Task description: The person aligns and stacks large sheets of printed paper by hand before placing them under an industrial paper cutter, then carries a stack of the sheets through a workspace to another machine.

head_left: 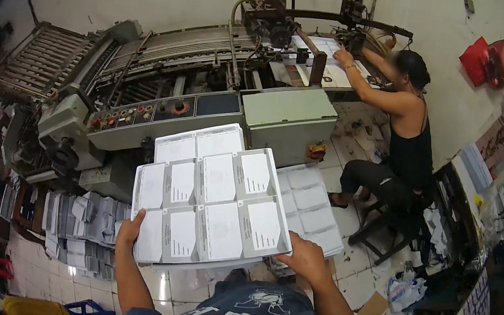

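Note:
A thick stack of printed sheets [213,230], white panels on grey in a grid, is held in front of my body. My left hand [128,235] grips its near left edge, thumb up along the side and the other fingers hidden beneath. At the near right corner my right hand [305,257] is closed on the same stack, its fingertips out of sight underneath. Just beyond, another pile of similar sheets [199,143] is partly covered by the held one. Low on the right lies a further pile of sheets [316,206].
A long printing-type machine [168,109] with a control panel spans the back. At its right end a person [408,135] sits on a dark stool [384,233], hands on sheets at the machine. Bundled paper [86,217] stands at left; a plastic bag [406,291] lies on the tiles.

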### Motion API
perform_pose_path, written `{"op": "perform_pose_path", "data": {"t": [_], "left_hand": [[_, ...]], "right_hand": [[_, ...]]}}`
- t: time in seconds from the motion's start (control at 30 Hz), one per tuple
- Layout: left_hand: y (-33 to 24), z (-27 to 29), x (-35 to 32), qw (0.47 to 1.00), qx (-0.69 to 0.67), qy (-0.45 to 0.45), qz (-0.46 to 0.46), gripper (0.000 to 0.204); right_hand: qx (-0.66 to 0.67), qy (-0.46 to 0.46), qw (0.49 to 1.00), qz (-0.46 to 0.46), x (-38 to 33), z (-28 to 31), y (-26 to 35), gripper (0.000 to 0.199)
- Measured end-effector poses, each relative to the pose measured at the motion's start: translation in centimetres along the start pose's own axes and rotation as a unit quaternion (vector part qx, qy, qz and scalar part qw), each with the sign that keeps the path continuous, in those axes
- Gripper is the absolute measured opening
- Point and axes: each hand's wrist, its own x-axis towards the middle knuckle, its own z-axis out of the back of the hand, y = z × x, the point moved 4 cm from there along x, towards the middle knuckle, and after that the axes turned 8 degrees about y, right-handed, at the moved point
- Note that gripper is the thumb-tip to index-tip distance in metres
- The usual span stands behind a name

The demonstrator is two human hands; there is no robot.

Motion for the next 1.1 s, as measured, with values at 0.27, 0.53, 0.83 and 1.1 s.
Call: {"op": "perform_pose_path", "data": {"t": [0.27,0.53,0.83,1.1], "left_hand": [[-0.7,-0.2,-0.8,1.0,-0.01,-0.001,-0.005,0.096],[-1.6,0.0,-1.9,1.0,-0.018,-0.001,-0.015,0.092],[-1.8,0.0,-2.1,1.0,-0.011,-0.017,-0.005,0.093],[-1.7,-0.1,-1.9,1.0,-0.024,-0.009,-0.004,0.086]], "right_hand": [[0.01,0.0,1.0,0.005,-0.1,0.0,-0.1,0.065],[0.036,-0.015,0.999,0.007,-0.1,-0.1,-0.2,0.066],[0.027,0.017,0.999,-0.02,-0.1,0.1,0.1,0.07],[0.031,0.0,1.0,-0.002,0.0,-0.2,-0.4,0.069]]}}
